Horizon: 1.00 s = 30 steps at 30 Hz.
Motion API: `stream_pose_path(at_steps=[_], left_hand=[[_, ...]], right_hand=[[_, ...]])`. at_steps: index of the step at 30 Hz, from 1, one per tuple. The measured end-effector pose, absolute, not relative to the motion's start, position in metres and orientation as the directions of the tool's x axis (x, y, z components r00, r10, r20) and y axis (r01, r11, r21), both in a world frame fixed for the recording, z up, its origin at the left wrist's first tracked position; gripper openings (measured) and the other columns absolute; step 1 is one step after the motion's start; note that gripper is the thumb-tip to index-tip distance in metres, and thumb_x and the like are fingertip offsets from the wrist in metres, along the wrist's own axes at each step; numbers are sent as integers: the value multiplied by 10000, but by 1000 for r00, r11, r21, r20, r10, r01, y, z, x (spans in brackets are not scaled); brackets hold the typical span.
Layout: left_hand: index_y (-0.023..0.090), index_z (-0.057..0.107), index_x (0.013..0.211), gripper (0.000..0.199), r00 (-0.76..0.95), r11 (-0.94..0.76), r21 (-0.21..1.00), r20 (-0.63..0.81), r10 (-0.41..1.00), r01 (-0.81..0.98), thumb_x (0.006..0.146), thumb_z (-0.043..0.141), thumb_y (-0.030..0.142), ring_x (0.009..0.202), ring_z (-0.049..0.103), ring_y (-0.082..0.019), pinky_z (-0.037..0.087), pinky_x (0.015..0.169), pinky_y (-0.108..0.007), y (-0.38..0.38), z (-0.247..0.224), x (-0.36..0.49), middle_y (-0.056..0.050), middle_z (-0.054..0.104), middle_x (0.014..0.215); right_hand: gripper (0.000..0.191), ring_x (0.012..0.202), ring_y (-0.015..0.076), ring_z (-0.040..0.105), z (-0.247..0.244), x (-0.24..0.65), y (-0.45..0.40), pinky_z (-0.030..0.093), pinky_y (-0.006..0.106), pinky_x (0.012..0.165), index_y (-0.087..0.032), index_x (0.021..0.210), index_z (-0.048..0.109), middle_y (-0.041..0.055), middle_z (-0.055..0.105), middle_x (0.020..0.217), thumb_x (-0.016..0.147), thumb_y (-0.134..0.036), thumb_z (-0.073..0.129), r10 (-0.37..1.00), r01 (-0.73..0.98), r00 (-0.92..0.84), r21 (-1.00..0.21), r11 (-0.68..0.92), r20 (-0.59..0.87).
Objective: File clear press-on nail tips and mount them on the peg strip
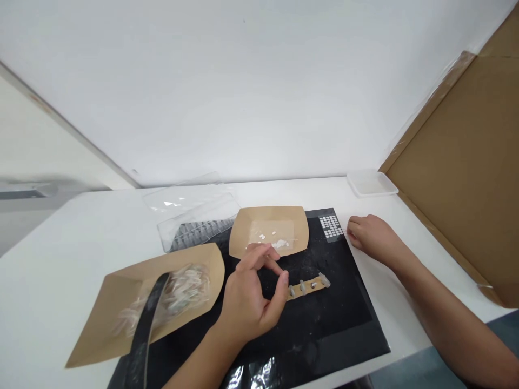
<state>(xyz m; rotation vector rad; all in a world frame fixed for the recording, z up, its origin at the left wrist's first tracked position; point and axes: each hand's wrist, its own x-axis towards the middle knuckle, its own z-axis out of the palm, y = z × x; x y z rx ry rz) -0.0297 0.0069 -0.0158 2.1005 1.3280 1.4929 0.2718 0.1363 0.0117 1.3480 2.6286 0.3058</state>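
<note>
My left hand (257,294) hovers over the black mat (336,319), its thumb and index finger curved toward each other with a gap between the tips and nothing visible in it. Just right of its thumb lies a tan strip (308,286) bearing several small translucent pieces. Beyond the fingers, a cardboard tray (300,216) holds small white bits (280,244). My right hand (371,235) rests with curled fingers on the white table, beside a sheet of white dots (331,227) at the mat's right corner. What its fingertips hold, if anything, is too small to tell.
A larger cardboard tray (97,308) with clear plastic pieces (188,289) is at the left, crossed by a black strap (148,329). Clear plastic cases (198,221) lie behind it. At the back right are a translucent tray (373,183) and a cardboard wall (466,162).
</note>
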Motion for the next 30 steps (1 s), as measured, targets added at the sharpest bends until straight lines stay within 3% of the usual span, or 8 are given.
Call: stream_pose_path(at_steps=[11, 14, 17, 20, 27, 30], left_hand=[[276, 382, 1473, 642, 76, -554, 676, 599, 797, 485, 905, 637, 120, 823, 666, -215, 584, 803, -425, 9, -19, -29, -25, 610, 926], [276, 392, 1463, 639, 87, -565, 671, 604, 792, 481, 898, 644, 117, 815, 664, -205, 584, 784, -403, 9, -18, -28, -23, 601, 932], [261, 383, 1463, 631, 77, -573, 677, 613, 786, 462, 905, 634, 111, 772, 646, -179, 580, 759, -384, 10, -17, -27, -25, 590, 956], [254, 404, 1435, 591, 51, -574, 687, 621, 783, 445, 910, 627, 101, 725, 626, -151, 567, 709, -345, 10, -15, -27, -16, 579, 953], [204, 537, 1129, 304, -247, -474, 740, 630, 736, 477, 879, 699, 140, 677, 643, -165, 546, 628, -305, 13, 1, -35, 9, 594, 798], [194, 522, 1110, 285, -383, -405, 764, 617, 688, 502, 887, 700, 191, 681, 654, -179, 547, 615, -308, 14, 4, -39, 0, 610, 802]], right_hand=[[194, 714, 185, 649, 11, 271, 138, 198, 337, 598, -182, 821, 659, 63, 735, 907, 976, -177, 542, 850, 817, -521, 244, 522, -74], [107, 745, 186, 659, 11, 273, 137, 185, 320, 583, -204, 951, 656, 46, 757, 954, 973, -194, 552, 857, 837, -514, 192, 513, -49], [200, 744, 182, 663, 11, 274, 136, 179, 308, 567, -232, 1159, 620, 28, 781, 1014, 979, -200, 540, 868, 858, -497, 139, 494, -14], [237, 741, 183, 663, 9, 273, 137, 186, 298, 564, -242, 1195, 598, 21, 785, 995, 969, -204, 534, 875, 871, -484, 105, 480, 16], [207, 764, 169, 652, 3, 278, 143, 298, 258, 601, -243, 1069, 615, 3, 751, 899, 868, -193, 626, 873, 863, -487, -136, 486, 32], [177, 792, 166, 667, 1, 283, 144, 351, 253, 632, -248, 1033, 645, -1, 756, 912, 864, -197, 636, 866, 845, -498, -196, 497, 49]])
